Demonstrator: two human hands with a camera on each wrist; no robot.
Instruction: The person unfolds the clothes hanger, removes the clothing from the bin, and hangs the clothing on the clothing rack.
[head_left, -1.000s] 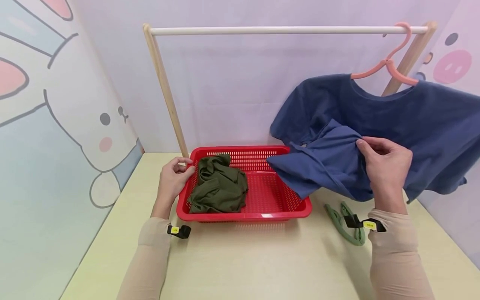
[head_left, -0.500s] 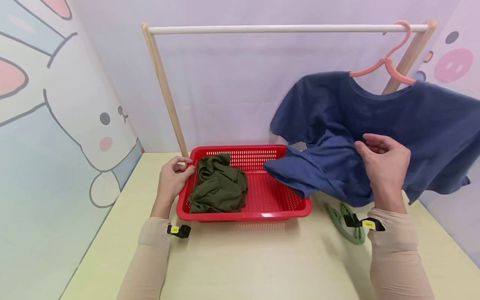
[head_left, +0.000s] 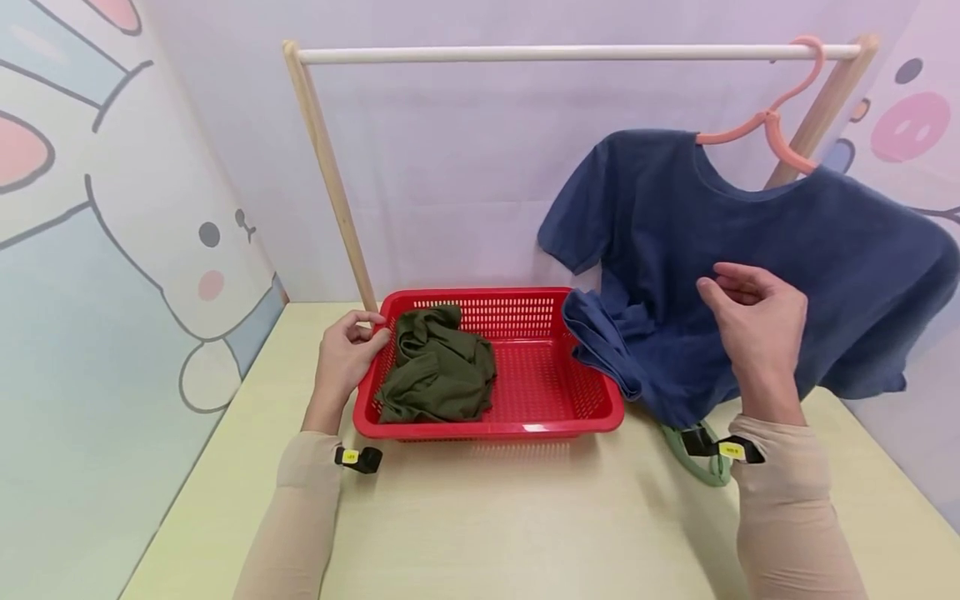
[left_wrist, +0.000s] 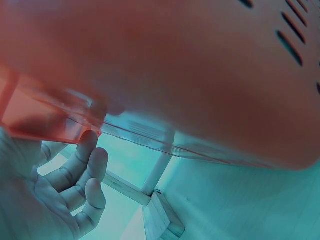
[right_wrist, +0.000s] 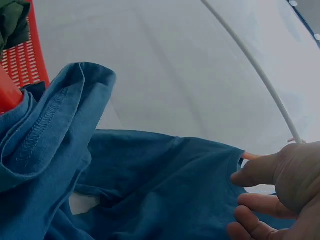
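My left hand (head_left: 345,354) pinches the left rim of a red plastic basket (head_left: 487,430); in the left wrist view its fingers curl beneath that rim. A crumpled dark green garment (head_left: 438,371) lies in the basket's left part. From a pink hanger (head_left: 787,154) at the right hangs a navy T-shirt (head_left: 675,192). Its gathered lower part drapes over the basket's right rim. In front of the shirt is my right hand (head_left: 757,321), holding nothing. The right wrist view shows its thumb (right_wrist: 255,170) apart from the fingers, beside the shirt's neckline.
A white rail (head_left: 525,55) on wooden posts (head_left: 330,175) spans the back of the pale table (head_left: 487,517). The hanger hooks onto its right end. Under the shirt, a green curved object (head_left: 701,471) lies on the table, partly hidden. Cartoon-printed walls stand at both sides.
My right hand has let go of the navy T-shirt and shifted slightly left. The shirt's raised part has dropped onto the basket's right rim. My left hand has stayed at the basket.
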